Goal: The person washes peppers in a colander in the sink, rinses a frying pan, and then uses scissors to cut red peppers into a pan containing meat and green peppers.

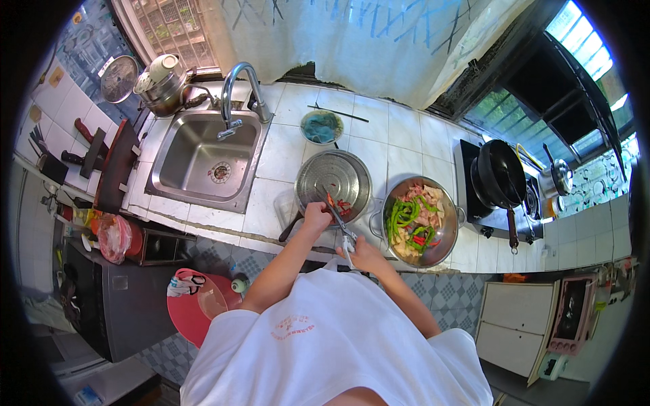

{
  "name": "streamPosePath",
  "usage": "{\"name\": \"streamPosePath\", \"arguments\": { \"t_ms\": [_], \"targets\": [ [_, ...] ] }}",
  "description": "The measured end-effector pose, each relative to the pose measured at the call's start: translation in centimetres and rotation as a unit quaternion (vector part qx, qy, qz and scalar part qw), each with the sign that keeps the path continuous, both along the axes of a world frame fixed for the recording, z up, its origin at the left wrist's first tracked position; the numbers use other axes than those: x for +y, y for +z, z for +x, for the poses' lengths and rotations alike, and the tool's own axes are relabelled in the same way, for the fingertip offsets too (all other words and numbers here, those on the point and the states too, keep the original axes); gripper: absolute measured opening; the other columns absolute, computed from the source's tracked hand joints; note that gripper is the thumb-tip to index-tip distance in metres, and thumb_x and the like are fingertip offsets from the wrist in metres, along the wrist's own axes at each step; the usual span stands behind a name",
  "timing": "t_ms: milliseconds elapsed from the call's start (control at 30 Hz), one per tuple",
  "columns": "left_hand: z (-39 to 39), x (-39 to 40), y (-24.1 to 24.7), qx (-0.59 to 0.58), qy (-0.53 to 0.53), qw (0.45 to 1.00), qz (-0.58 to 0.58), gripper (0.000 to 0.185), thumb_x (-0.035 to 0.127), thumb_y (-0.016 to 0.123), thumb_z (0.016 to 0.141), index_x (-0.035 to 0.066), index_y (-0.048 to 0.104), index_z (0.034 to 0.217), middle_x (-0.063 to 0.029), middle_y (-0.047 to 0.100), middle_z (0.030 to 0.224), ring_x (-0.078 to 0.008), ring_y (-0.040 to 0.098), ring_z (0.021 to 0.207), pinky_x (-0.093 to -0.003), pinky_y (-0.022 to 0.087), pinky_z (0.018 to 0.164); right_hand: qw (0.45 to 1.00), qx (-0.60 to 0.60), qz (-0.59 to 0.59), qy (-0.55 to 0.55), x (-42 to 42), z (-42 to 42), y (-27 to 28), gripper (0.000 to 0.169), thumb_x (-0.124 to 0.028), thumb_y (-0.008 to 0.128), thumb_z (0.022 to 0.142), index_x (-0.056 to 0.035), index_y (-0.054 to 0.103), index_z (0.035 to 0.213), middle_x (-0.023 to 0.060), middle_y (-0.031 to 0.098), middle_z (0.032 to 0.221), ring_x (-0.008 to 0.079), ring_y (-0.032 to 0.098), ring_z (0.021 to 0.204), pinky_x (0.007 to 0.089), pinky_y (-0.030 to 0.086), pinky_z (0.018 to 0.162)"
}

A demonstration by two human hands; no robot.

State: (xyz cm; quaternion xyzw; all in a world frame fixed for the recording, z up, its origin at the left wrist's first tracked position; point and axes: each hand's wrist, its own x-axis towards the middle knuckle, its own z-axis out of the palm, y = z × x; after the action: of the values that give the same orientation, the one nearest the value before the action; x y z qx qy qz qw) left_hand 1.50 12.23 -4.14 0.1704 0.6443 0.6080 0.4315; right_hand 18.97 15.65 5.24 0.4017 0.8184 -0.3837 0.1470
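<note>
Kitchen scissors [345,228] are in my right hand [366,254], their blades pointing up over a round metal pan [358,165]. With my left hand [318,217] I pinch a red chili [330,199] beside the blades. Cut red chili pieces [344,207] lie in the pan, near its lower edge. To the right stands a two-handled steel basin [449,238] holding green pepper strips [403,217], pale slices, pinkish meat and some red pieces. Beyond the pan is a bowl [322,126] with bluish-green contents, and a pair of dark chopsticks [340,112] lies behind it.
A steel sink [208,157] with a faucet [246,91] is on the left, with stacked pots [162,86] behind it. Knives and a cutting board [114,167] stand further left. A black wok [502,172] rests on the gas stove at right. A pink bin [190,309] stands below the counter.
</note>
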Motion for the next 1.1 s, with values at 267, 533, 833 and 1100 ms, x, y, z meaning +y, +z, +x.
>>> {"name": "streamPosePath", "arguments": {
  "t_ms": [267, 533, 833, 1100],
  "targets": [
    [0.1, -0.4, 2.4, -0.057, -0.031, 0.998, 0.003, 0.021, -0.012, 0.048, 0.069, -0.003, 0.063, 0.081, -0.0059, 0.061, 0.074, -0.0151, 0.06, 0.064, -0.0281, 0.051, 0.058, 0.998, 0.027, 0.048, 0.014, -0.2, 0.0, -1.4, 0.076, -0.062, 0.053, 0.073, 0.0111, 0.047, 0.092, 0.0291, 0.058, 0.081, 0.043, 0.058, 0.081, 0.046, 0.045, 0.069],
    [-0.8, 0.1, 1.4, -0.057, 0.008, 0.998, -0.02, 0.017, -0.011, 0.053, 0.066, -0.003, 0.063, 0.077, -0.0059, 0.061, 0.073, -0.0162, 0.06, 0.064, -0.0283, 0.052, 0.056, 0.999, 0.028, 0.025, -0.008, -0.3, 0.4, -2.0, 0.08, -0.064, 0.053, 0.071, 0.0115, 0.045, 0.095, 0.0307, 0.058, 0.086, 0.0438, 0.058, 0.085, 0.0468, 0.046, 0.073],
    [-0.6, -0.1, 1.3, -0.017, 0.011, 0.999, -0.026, 0.012, -0.01, 0.055, 0.065, -0.002, 0.062, 0.071, -0.0051, 0.06, 0.067, -0.0144, 0.059, 0.06, -0.029, 0.051, 0.054, 0.998, 0.019, 0.066, 0.008, -0.6, 0.2, -1.4, 0.081, -0.065, 0.053, 0.07, 0.0119, 0.045, 0.093, 0.0311, 0.058, 0.083, 0.0432, 0.058, 0.081, 0.0468, 0.046, 0.07],
    [-0.2, 0.0, 2.2, -0.061, 0.01, 0.998, -0.007, 0.013, -0.009, 0.053, 0.067, -0.002, 0.063, 0.071, -0.005, 0.059, 0.064, -0.013, 0.057, 0.057, -0.0253, 0.049, 0.051, 0.996, 0.065, 0.062, -0.017, -0.3, 0.8, -2.9, 0.071, -0.06, 0.057, 0.072, 0.0086, 0.049, 0.09, 0.0273, 0.059, 0.075, 0.0422, 0.059, 0.077, 0.0467, 0.045, 0.067]
  ]
}}
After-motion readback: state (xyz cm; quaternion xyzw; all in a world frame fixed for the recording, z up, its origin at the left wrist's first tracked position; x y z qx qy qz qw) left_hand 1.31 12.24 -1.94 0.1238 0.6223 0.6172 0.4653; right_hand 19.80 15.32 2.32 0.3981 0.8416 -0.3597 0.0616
